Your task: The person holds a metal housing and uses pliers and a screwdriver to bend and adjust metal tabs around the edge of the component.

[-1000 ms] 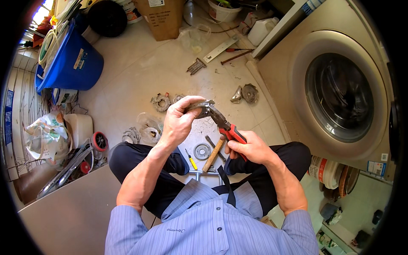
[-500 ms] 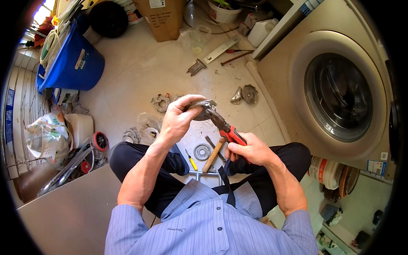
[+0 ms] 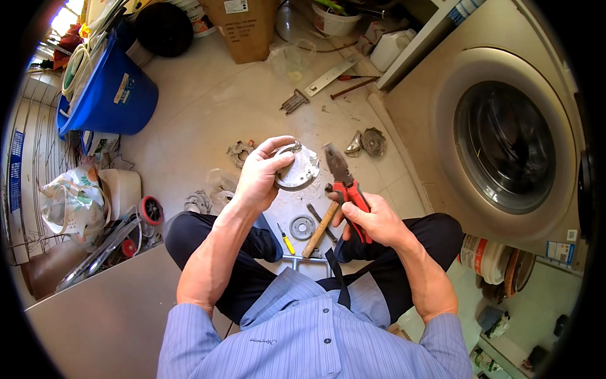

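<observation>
My left hand [image 3: 262,174] grips a round metal disc [image 3: 303,167] by its left edge, its flat, rough-edged face turned up toward me. In my right hand [image 3: 372,221] is a pair of pliers [image 3: 346,189] with red handles, jaws pointing up and apart from the disc. Below them on the floor lie a wooden-handled hammer [image 3: 320,234], a grey metal ring [image 3: 302,227] and a yellow screwdriver [image 3: 287,241]. A dark bar-like tool beside the hammer is partly hidden by it.
Broken metal parts [image 3: 240,153] and a round part [image 3: 374,142] lie on the floor ahead. Farther off are a metal strip [image 3: 329,76] and a cardboard box [image 3: 243,31]. A washing machine [image 3: 435,151] stands at right, a blue tub [image 3: 139,95] at left.
The pliers have come off the disc and moved slightly right, jaws now upward. My left hand has tilted the disc so its flat face shows.
</observation>
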`<state>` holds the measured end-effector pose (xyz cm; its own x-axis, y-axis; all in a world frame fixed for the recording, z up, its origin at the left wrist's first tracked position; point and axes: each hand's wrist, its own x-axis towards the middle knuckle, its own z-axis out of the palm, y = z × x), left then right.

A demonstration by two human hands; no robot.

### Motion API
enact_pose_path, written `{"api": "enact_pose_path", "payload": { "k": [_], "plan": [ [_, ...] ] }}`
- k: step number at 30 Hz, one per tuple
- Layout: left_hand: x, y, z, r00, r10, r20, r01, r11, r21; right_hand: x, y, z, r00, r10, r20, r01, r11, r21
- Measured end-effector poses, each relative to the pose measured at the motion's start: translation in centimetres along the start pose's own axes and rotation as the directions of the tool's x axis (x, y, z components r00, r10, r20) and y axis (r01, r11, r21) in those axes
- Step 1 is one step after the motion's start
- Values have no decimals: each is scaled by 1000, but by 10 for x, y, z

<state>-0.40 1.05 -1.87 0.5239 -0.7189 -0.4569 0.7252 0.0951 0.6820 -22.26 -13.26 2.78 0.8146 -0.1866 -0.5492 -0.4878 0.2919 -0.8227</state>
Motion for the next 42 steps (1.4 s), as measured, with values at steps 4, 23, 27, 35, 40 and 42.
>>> {"api": "enact_pose_path", "payload": {
  "k": [4, 23, 27, 35, 40, 42],
  "plan": [
    [-2, 0, 2, 1000, 9, 25, -10, 998, 64, 9, 4, -13, 993, -76, -93, 56, 978, -203],
    [-9, 2, 3, 990, -82, 114, 66, 987, 144, 30, 31, -14, 646, -757, -101, 97, 213, -972],
    [-8, 1, 2, 985, -116, 127, 104, 990, 93, 27, 26, -13, 656, -752, -62, 82, 153, -985],
    [-10, -2, 7, 998, -55, 29, 55, 998, 16, 33, 39, -16, 750, -651, -115, 132, 318, -939],
    [-30, -18, 23, 998, -68, -7, 67, 992, -104, 41, 40, -14, 707, -679, -198, 55, 332, -942],
    [-23, -22, 11, 999, -32, 29, 33, 999, -30, 44, 47, -12, 723, -661, -201, 61, 351, -934]
  ]
}}
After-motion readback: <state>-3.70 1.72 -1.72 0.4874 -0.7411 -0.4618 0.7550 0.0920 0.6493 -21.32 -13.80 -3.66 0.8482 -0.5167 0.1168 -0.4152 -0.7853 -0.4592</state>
